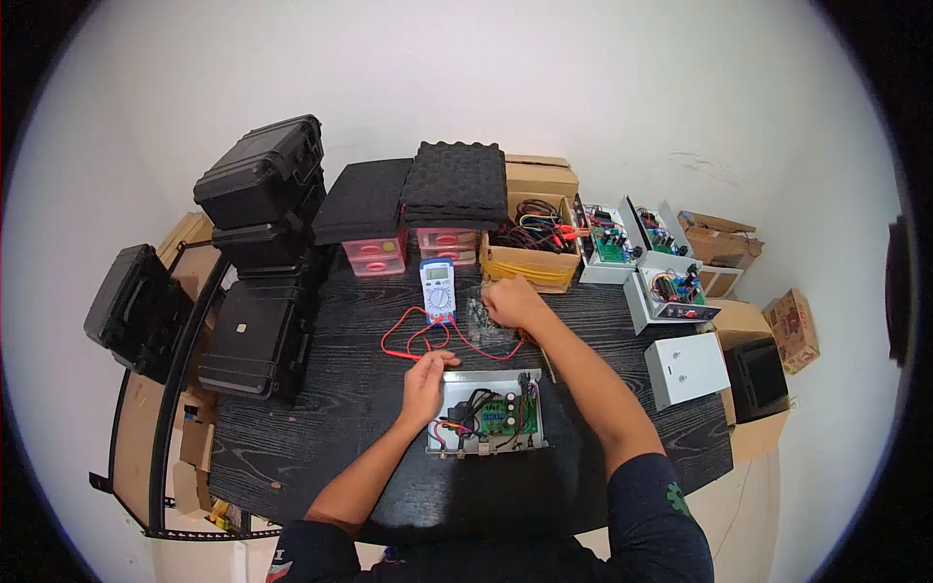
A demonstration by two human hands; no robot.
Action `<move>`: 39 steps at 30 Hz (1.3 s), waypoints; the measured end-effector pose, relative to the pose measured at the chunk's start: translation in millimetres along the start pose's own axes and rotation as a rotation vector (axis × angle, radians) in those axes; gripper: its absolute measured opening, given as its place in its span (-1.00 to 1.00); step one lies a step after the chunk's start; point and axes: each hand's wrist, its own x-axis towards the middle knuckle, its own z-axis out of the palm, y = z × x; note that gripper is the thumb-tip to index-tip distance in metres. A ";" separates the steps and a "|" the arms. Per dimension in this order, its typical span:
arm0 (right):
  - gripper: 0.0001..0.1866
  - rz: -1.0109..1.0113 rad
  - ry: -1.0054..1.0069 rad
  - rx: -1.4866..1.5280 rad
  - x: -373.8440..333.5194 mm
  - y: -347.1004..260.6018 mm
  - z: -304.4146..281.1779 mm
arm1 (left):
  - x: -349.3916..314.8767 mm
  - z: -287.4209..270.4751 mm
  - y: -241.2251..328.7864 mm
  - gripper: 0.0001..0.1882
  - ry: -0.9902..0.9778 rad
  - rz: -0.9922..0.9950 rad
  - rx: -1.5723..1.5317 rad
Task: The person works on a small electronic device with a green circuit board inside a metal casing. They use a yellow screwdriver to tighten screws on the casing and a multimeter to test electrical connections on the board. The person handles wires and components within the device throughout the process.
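Observation:
A shallow open metal case (434,396) lies on the black table before me, with a green circuit board (499,416), a black block and coloured wires inside. At the case's far left corner rests my left hand (425,387), its fingers loosely stretched toward the far side. My right hand (515,303) reaches past the case to a clear bag or tray of small parts (479,325). Its fingers bend downward and come together there; whatever lies between them is hidden. Left of that hand stands a blue and white multimeter (438,289) with red leads (391,340) looping across the table.
Black hard cases (255,335) are stacked at the left. Pink-fronted drawers (376,257) under dark foam (454,180) and a cardboard box of cables (530,267) line the back. Several open electronic units (671,291) and a closed white box (686,371) stand on the right.

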 end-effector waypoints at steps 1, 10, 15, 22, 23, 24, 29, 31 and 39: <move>-0.80 0.016 0.066 0.090 -1.2 -2.5 -4.6 | 6.6 -0.3 7.6 -0.61 -0.003 0.046 0.024; -0.84 -0.204 0.101 0.956 -31.7 -51.3 -9.9 | 9.6 3.0 -11.2 -0.61 -0.064 0.063 -0.340; -0.81 -0.410 0.199 0.777 -31.6 -72.7 -3.5 | 12.5 0.1 -15.8 -0.68 -0.065 0.033 -0.341; -0.88 -0.067 0.285 0.520 -16.6 -21.8 -9.8 | 17.2 -6.1 -20.9 -0.83 -0.026 -0.076 -0.371; -0.89 -0.010 0.175 0.336 -13.7 -13.3 -9.5 | 16.3 -5.5 -18.1 -0.83 -0.018 -0.097 -0.365; -0.88 0.049 0.068 0.150 -10.3 -4.1 -7.0 | 16.6 -4.1 -15.0 -0.83 -0.013 -0.115 -0.359; -0.91 0.068 -0.162 0.051 -0.1 7.2 10.7 | 18.4 -3.2 -16.6 -0.83 -0.013 -0.075 -0.332; -0.91 0.075 -0.171 0.083 0.1 7.9 12.8 | 17.4 -2.7 -16.2 -0.83 -0.014 -0.077 -0.332; -0.89 0.114 -0.199 0.136 3.3 11.5 20.8 | 17.7 -3.3 -15.9 -0.82 -0.018 -0.082 -0.331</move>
